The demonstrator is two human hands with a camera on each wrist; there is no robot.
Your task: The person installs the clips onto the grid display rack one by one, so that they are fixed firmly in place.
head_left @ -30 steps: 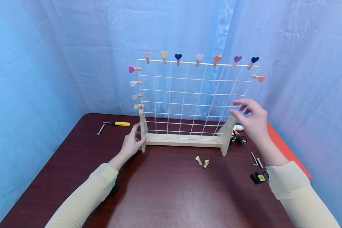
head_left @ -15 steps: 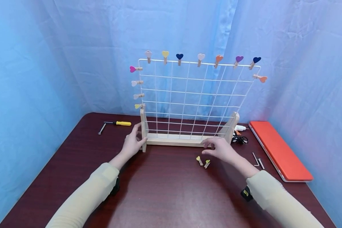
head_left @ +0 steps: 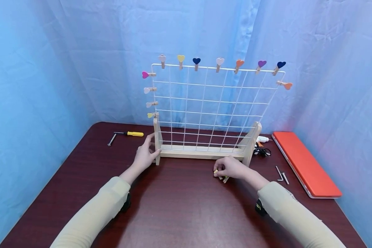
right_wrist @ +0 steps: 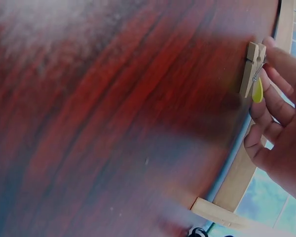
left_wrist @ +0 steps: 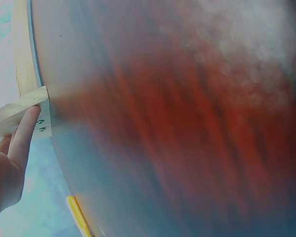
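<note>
A white wire grid [head_left: 201,103] stands in a wooden base [head_left: 201,155], with mini heart clothespins along its top and sides. My left hand [head_left: 144,154] holds the base's left upright [head_left: 157,137], thumb in front and fingers on the outer side; the left wrist view shows a finger along the wooden upright [left_wrist: 15,111]. In front of the base, my right hand [head_left: 230,167] pinches a yellow-heart clothespin [head_left: 216,172] at table level. Under that hand lies a second clothespin [head_left: 225,179] with a yellow-green heart. The right wrist view shows a clothespin [right_wrist: 251,71] beside the curled fingers.
On the left lie a yellow-handled screwdriver [head_left: 135,134] and a bolt [head_left: 112,140]. To the right are a hex key [head_left: 279,173], another bolt [head_left: 285,178] and a red case [head_left: 307,163]. A white tool [head_left: 262,139] with a black cord [head_left: 262,151] sits behind the right upright.
My right hand has come down from beside the grid's right edge to the clothespins on the table and closed on one. The left hand stays on the upright.
</note>
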